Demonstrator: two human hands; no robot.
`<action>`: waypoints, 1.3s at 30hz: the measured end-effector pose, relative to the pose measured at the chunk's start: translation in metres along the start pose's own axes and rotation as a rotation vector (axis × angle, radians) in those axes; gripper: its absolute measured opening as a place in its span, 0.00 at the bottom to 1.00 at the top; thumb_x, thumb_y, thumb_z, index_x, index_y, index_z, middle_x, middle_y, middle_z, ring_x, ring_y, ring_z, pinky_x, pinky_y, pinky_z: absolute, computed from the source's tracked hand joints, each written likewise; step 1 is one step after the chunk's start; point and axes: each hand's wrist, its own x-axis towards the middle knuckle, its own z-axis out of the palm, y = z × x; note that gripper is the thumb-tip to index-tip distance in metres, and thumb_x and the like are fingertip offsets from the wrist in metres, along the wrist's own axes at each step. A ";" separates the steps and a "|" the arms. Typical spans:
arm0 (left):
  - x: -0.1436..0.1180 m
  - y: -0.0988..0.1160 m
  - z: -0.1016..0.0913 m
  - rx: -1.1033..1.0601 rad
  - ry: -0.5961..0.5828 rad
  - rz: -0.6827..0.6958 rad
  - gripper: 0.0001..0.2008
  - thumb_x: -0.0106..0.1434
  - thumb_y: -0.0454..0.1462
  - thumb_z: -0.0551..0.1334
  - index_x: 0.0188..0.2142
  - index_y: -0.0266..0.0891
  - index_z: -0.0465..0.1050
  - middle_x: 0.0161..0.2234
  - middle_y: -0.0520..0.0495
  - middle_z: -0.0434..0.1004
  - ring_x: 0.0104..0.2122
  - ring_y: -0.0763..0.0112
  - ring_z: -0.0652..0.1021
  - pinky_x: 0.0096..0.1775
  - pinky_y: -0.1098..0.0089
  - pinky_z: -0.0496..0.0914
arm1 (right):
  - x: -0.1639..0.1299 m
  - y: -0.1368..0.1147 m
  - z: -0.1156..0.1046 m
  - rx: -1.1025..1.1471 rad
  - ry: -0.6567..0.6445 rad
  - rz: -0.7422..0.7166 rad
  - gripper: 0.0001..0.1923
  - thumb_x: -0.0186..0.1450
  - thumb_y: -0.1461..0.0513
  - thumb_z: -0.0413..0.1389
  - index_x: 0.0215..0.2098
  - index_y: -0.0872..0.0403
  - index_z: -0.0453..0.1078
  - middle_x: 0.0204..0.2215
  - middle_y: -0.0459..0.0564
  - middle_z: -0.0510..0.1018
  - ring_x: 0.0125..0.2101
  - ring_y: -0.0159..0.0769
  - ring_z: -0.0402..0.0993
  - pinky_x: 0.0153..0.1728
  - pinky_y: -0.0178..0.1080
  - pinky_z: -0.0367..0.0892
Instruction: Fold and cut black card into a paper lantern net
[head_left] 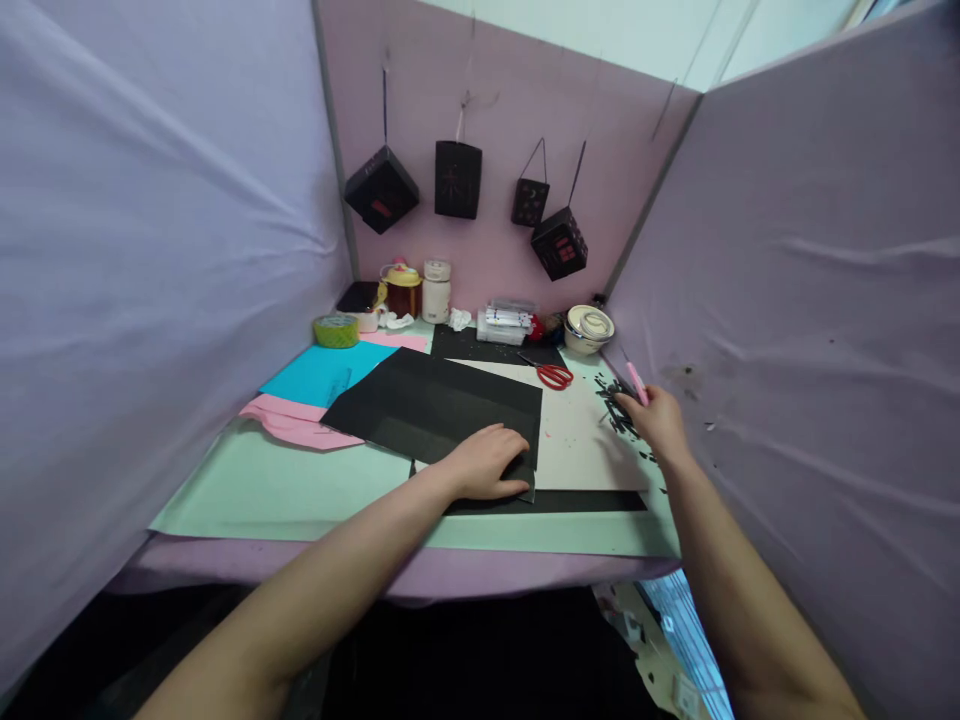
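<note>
Lilac fabric walls enclose a mint-green desk mat at the frame's centre. Left hand lies flat, fingers spread, pressing the near corner of a black paper sheet. Right hand, at centre right, is closed around a pink craft knife beside black paper scraps. Red scissors lie just beyond.

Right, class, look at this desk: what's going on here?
A person sits at a paper-craft desk. The left hand presses flat on a black sheet. The right hand holds a pink tool beside black scraps. Red scissors lie unused; black paper lanterns hang on the back wall.
</note>
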 end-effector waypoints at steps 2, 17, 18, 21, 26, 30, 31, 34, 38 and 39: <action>0.000 0.004 0.000 0.080 0.024 0.047 0.18 0.59 0.46 0.62 0.45 0.38 0.68 0.45 0.42 0.74 0.46 0.60 0.74 0.58 0.57 0.57 | 0.007 0.010 -0.003 -0.075 0.006 0.011 0.22 0.59 0.50 0.52 0.37 0.60 0.73 0.29 0.58 0.77 0.29 0.43 0.70 0.28 0.38 0.57; -0.087 -0.114 -0.095 0.368 0.320 -1.160 0.26 0.61 0.46 0.58 0.53 0.33 0.66 0.50 0.31 0.70 0.50 0.46 0.71 0.49 0.55 0.65 | 0.000 -0.041 0.085 -0.118 -0.185 -0.082 0.18 0.63 0.59 0.49 0.47 0.57 0.70 0.39 0.60 0.78 0.39 0.46 0.74 0.34 0.38 0.61; -0.094 -0.119 -0.095 0.332 0.303 -1.214 0.27 0.60 0.48 0.59 0.54 0.33 0.64 0.50 0.30 0.69 0.50 0.45 0.71 0.48 0.55 0.66 | 0.002 -0.046 0.086 -0.115 -0.179 -0.093 0.19 0.63 0.59 0.48 0.49 0.58 0.69 0.40 0.60 0.78 0.39 0.46 0.74 0.35 0.38 0.61; -0.103 -0.126 -0.090 0.253 0.284 -1.245 0.29 0.58 0.50 0.60 0.54 0.36 0.65 0.50 0.32 0.70 0.51 0.43 0.69 0.46 0.55 0.66 | 0.011 -0.064 0.091 -0.100 -0.179 -0.159 0.19 0.65 0.60 0.46 0.51 0.56 0.68 0.43 0.58 0.77 0.42 0.44 0.74 0.37 0.37 0.61; -0.101 -0.125 -0.083 0.180 0.308 -1.240 0.32 0.53 0.49 0.66 0.54 0.39 0.64 0.50 0.34 0.70 0.52 0.44 0.69 0.46 0.57 0.66 | 0.028 -0.102 0.110 -0.105 -0.232 -0.257 0.16 0.65 0.60 0.49 0.48 0.54 0.70 0.42 0.54 0.78 0.42 0.41 0.73 0.38 0.36 0.61; -0.105 -0.126 -0.084 0.118 0.368 -1.239 0.35 0.52 0.45 0.68 0.57 0.38 0.61 0.51 0.34 0.68 0.53 0.47 0.69 0.48 0.60 0.65 | 0.051 -0.118 0.123 -0.144 -0.264 -0.213 0.14 0.65 0.60 0.52 0.46 0.56 0.71 0.42 0.57 0.77 0.42 0.40 0.73 0.40 0.37 0.63; -0.107 -0.126 -0.085 0.098 0.387 -1.237 0.34 0.53 0.44 0.68 0.57 0.37 0.61 0.52 0.34 0.68 0.53 0.48 0.69 0.48 0.61 0.65 | 0.057 -0.117 0.124 -0.157 -0.267 -0.178 0.13 0.66 0.59 0.52 0.46 0.57 0.70 0.42 0.57 0.77 0.41 0.39 0.73 0.40 0.39 0.64; -0.109 -0.129 -0.085 0.034 0.457 -1.220 0.30 0.57 0.41 0.65 0.57 0.36 0.61 0.53 0.34 0.68 0.53 0.52 0.70 0.49 0.63 0.65 | 0.073 -0.105 0.116 -0.194 -0.264 -0.051 0.16 0.66 0.55 0.54 0.46 0.58 0.69 0.42 0.54 0.74 0.40 0.37 0.73 0.42 0.43 0.68; -0.109 -0.135 -0.085 -0.071 0.552 -1.200 0.24 0.60 0.37 0.61 0.55 0.35 0.63 0.49 0.36 0.73 0.50 0.56 0.74 0.47 0.64 0.67 | 0.081 -0.090 0.102 -0.202 -0.182 0.055 0.17 0.66 0.55 0.54 0.46 0.58 0.69 0.47 0.58 0.71 0.46 0.44 0.69 0.45 0.49 0.66; -0.110 -0.136 -0.085 -0.099 0.574 -1.198 0.23 0.60 0.36 0.61 0.55 0.35 0.64 0.47 0.37 0.74 0.48 0.56 0.75 0.46 0.64 0.68 | 0.081 -0.088 0.100 -0.196 -0.145 0.059 0.18 0.65 0.55 0.54 0.46 0.60 0.69 0.49 0.64 0.70 0.49 0.49 0.67 0.46 0.52 0.63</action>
